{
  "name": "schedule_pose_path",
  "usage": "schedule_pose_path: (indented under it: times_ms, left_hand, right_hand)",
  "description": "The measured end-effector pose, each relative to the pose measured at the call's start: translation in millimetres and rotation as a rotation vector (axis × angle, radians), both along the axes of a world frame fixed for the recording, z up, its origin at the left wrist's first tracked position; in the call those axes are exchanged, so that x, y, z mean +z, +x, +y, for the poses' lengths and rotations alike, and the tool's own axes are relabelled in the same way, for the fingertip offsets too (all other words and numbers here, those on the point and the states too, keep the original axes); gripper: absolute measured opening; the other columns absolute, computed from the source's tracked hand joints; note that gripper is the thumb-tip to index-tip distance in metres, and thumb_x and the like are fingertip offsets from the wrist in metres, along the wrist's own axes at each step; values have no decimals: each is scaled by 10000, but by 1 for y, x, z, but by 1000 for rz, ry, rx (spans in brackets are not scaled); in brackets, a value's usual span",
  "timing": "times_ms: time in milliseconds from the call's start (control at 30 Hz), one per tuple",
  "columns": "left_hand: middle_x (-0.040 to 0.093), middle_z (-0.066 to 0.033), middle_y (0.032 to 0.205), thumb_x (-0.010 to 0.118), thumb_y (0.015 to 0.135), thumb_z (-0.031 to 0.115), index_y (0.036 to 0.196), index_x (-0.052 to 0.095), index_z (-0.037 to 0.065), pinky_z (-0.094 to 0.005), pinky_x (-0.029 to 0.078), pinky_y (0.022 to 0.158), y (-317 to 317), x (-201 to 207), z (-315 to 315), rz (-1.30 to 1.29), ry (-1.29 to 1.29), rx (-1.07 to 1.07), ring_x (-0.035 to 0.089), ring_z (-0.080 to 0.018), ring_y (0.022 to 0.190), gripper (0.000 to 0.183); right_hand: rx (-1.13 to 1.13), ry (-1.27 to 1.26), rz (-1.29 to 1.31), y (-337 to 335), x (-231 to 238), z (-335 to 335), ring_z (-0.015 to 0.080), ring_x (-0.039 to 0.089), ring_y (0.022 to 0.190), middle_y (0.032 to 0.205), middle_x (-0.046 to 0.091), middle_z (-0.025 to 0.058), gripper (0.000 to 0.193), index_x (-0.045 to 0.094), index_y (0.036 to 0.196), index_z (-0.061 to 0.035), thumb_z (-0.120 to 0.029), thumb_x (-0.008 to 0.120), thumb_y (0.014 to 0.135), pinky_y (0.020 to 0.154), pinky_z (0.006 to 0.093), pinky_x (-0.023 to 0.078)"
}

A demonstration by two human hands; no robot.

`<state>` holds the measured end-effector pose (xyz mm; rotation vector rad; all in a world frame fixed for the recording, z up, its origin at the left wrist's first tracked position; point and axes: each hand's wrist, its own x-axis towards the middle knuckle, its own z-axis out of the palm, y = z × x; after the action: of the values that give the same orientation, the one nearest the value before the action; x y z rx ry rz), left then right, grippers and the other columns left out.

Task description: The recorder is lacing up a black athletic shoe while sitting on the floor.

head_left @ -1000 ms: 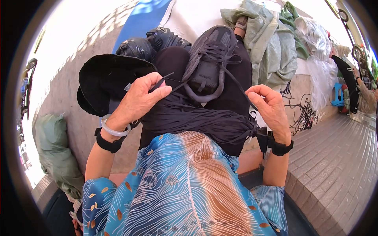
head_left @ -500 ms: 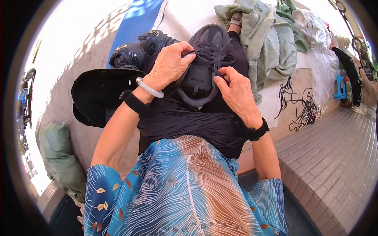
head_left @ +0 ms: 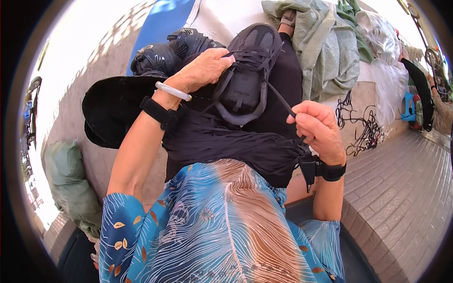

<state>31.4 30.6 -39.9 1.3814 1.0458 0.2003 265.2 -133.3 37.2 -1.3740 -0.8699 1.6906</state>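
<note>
A black sneaker [head_left: 238, 92] rests on my lap, its toe pointing away and its heel toward me. My left hand [head_left: 205, 68] is closed on the sneaker's left side beside the eyelets; the fingertips are partly hidden. From the right eyelets a black shoelace [head_left: 279, 98] runs taut to my right hand [head_left: 318, 127], which pinches it out to the right and nearer me. More lacing [head_left: 251, 56] crosses the tongue. A thick bundle of loose black laces [head_left: 226, 144] lies across my lap, below the heel.
Other black shoes [head_left: 155, 59] are piled at the left, beside a black curved piece [head_left: 106, 111]. A grey-green woven sack [head_left: 325, 52] lies at the right, near tangled dark cords [head_left: 365, 129] and clear plastic [head_left: 389, 80]. A green sack [head_left: 71, 174] sits lower left; a tiled ledge [head_left: 396, 188] runs lower right.
My right hand has moved right and toward me, drawing the shoelace out straight from the sneaker. The loose loop over the laces is gone. My left hand stays by the sneaker's left side.
</note>
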Motion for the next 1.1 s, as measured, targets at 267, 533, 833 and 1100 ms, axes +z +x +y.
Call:
schedule_pose_path:
  times_ms: [267,533,833,1100]
  left_hand:
    - [515,-43,732,508,965,275,941,517,-45,-286,403,620,7,-11,-1,129,405,-38,428,-123,657,321]
    - [566,-58,800,525,947,272,970,543,-37,-289,423,693,1,-6,-9,137,402,49,477,-124,742,310]
    - [571,-67,768,573,896,248,967,560,-28,-297,440,672,-7,-9,-19,240,437,87,509,-129,706,285]
    - [615,-156,803,722,780,235,884,523,-36,-356,483,669,-27,39,-56,282,465,-116,603,-270,728,351]
  right_hand:
    - [-25,541,454,45,25,-53,89,353,288,416,463,40,238,634,743,100,-120,610,832,295,242,236]
    - [168,112,-295,62,23,-58,104,502,459,575,579,53,187,665,824,58,-121,611,835,445,232,373]
    - [-50,388,-830,-27,5,16,194,587,650,817,614,98,184,657,966,-17,-91,672,799,598,294,464]
    - [102,665,-1227,-67,-33,52,269,633,671,901,526,92,310,596,1092,-67,-143,665,800,584,351,524]
